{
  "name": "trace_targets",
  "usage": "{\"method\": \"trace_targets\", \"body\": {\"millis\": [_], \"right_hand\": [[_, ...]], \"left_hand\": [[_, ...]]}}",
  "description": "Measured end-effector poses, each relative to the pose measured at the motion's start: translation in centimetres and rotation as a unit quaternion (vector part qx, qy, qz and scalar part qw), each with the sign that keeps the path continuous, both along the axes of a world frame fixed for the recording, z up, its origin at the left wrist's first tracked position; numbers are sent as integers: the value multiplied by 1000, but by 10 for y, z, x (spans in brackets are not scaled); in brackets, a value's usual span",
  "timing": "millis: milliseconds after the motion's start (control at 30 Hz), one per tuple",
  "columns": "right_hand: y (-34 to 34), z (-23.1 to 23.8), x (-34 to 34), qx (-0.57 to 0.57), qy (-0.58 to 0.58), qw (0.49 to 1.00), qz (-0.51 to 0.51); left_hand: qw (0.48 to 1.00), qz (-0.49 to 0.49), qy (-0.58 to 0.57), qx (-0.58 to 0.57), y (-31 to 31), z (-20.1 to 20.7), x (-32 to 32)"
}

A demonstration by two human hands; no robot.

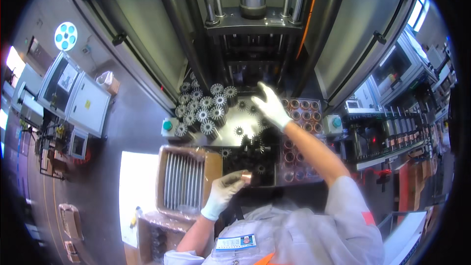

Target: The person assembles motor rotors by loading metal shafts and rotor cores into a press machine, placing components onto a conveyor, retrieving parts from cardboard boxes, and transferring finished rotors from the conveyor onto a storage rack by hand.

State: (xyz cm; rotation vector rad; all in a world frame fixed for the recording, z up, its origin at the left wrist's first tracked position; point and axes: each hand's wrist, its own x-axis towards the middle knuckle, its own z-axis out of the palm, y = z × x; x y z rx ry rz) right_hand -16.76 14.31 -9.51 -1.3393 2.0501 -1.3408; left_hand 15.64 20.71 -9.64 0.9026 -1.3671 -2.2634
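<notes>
My left hand [225,190], in a white glove, pinches a small copper commutator [247,177] close in front of my body. My right hand [273,109], gloved too, reaches forward to the front of the press [252,29]. Its fingers are apart, and I see nothing held in them. Left of it, several slotted rotor cores [203,114] stand crowded on the metal worktable [228,130]. More dark cores [252,142] lie between my two hands. Under my right forearm are clear trays [321,105] filled with copper commutators.
A cardboard box [213,162] of steel shafts [182,181] stands left of my left hand, with another open box [147,230] nearer me. Green buttons [168,125] flank the table on both sides. Glass panels [142,34] enclose the press. Machine cabinets [73,95] stand farther left.
</notes>
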Motion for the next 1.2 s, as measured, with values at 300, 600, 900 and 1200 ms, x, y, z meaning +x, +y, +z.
{"method": "trace_targets", "body": {"millis": [300, 600, 900, 1200], "right_hand": [[-114, -29, -22, 24, -7, 979, -202], [-153, -40, -52, -181, -2, 949, -258], [-153, -27, -60, -114, -43, 965, -231], [-96, 42, -62, -56, -249, 967, 25]], "left_hand": [[999, 31, -22, 29, -24, -14, 22], [998, -17, -65, -12, -38, -28, 10], [978, -63, -71, -185, -78, -6, -7], [875, -3, -81, -478, -133, -2, -92]]}}
